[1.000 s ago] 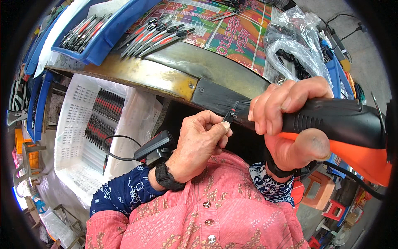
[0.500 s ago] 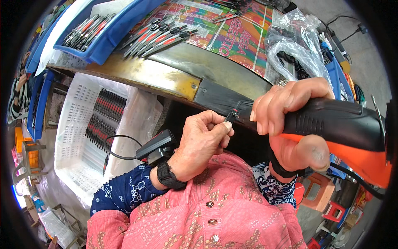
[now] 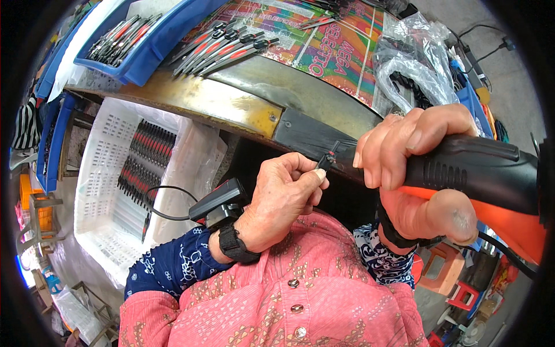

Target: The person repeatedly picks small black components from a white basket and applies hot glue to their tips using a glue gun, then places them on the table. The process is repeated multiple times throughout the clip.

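Note:
My left hand [image 3: 289,188] is closed in a pinch on a small black part [image 3: 328,162] with a red detail. The part sits just off the table's front edge; its lower end is hidden by my fingertips. My right hand [image 3: 413,150] wraps round a black and orange corded hand tool [image 3: 477,163], thumb underneath and fingers over the top. The tool's narrow front points left, toward the small part. Whether tool and part touch, I cannot tell. A black device [image 3: 222,202] with a cable is strapped to my left wrist.
Slim grey, black and red pointed pieces [image 3: 225,52] lie on the metal-edged table [image 3: 231,107]. More fill a blue bin [image 3: 141,68] at the far left. A white basket [image 3: 95,191] below holds rows of similar pieces [image 3: 147,156]. Plastic bags [image 3: 425,43] lie at the far right.
My right hand and the tool have shifted slightly to the right. My left hand keeps its pinch, and the small part's upper end shows a little more.

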Motion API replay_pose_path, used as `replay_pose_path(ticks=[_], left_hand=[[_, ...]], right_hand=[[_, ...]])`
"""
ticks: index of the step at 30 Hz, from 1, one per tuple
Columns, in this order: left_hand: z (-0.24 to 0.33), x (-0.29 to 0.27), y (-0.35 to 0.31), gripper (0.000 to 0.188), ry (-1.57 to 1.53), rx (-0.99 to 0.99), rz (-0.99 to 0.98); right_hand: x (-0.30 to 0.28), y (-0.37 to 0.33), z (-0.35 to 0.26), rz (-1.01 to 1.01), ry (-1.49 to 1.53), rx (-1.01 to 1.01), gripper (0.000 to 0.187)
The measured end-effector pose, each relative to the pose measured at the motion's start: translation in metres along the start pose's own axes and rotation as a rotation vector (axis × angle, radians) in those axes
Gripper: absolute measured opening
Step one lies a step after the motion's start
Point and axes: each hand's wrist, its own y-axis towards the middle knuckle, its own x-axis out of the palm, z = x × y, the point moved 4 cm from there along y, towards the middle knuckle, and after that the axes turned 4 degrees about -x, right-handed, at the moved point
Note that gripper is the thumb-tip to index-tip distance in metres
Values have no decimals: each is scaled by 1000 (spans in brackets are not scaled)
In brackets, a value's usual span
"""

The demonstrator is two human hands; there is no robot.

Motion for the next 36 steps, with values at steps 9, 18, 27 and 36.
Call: replay_pose_path(ticks=[9,18,27,36], left_hand=[[-1,-1,2,12,-20,-5,3],[1,1,-1,10,-43,76,33],[2,1,-2,10,-72,107,53],[1,1,-2,10,-73,90,51]], right_hand=[[1,3,1,-14,1,28,67],[4,11,5,2,-98,-15,61],[8,10,12,85,-44,-41,61],[9,11,11,97,-60,-22,64]])
